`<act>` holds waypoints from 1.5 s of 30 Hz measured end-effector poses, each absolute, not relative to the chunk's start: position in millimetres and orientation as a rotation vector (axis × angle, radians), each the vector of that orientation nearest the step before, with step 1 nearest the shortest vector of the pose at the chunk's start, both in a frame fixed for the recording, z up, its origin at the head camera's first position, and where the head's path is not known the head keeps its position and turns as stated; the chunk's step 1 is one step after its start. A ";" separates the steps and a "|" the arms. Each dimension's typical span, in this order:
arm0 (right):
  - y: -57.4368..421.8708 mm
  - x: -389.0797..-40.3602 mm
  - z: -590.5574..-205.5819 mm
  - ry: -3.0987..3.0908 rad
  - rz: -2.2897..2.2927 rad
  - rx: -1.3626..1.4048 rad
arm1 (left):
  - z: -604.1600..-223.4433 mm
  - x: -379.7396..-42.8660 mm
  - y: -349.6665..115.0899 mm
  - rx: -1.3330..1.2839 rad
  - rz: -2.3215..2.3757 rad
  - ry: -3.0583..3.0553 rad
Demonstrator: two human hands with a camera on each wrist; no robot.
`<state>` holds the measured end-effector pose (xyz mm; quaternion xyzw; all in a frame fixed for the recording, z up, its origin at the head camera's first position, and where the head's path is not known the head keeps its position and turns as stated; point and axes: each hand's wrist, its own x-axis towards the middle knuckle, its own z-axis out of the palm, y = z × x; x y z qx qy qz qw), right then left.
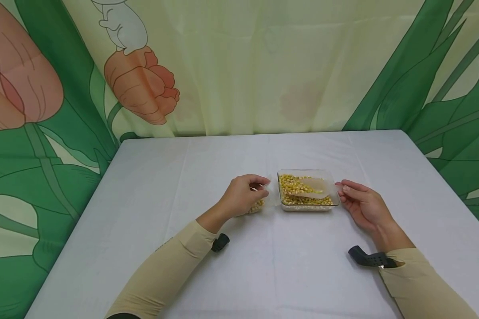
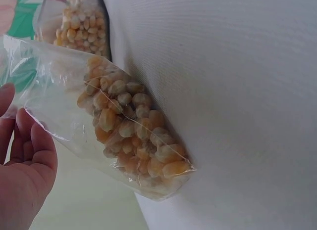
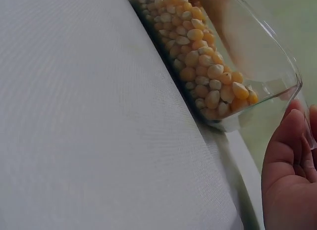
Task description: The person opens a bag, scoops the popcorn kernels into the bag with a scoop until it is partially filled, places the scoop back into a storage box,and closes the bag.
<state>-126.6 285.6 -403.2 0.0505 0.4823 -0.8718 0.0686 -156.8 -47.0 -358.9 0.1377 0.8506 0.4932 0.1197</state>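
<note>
My left hand (image 1: 243, 195) pinches the upper edge of a clear plastic bag (image 2: 64, 101). Corn kernels (image 2: 131, 126) fill the lower end of the bag, close over the white cloth. To its right stands a clear glass container (image 1: 303, 209) with a layer of yellow corn kernels (image 3: 198, 52) inside. A translucent scoop (image 1: 321, 186) tilts in the container, and kernels lie on its left part. Between thumb and fingers my right hand (image 1: 363, 206) pinches the scoop's clear handle (image 3: 309, 121), just past the container's right rim.
A white cloth covers the table (image 1: 223, 159). Behind it hangs a printed curtain (image 1: 231, 66) with leaves and flowers. Dark wrist straps (image 1: 369, 258) sit at both wrists, over beige sleeves (image 1: 167, 270).
</note>
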 end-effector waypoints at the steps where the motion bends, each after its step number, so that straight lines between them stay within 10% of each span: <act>1: 285.5 -126.5 -403.5 1.444 -2.629 0.155 | -358.8 -156.7 -47.2 0.402 1.440 2.487; 45: 247.7 -137.2 -360.1 1.732 -2.485 -0.086 | -357.3 -157.7 -50.2 0.410 1.430 2.499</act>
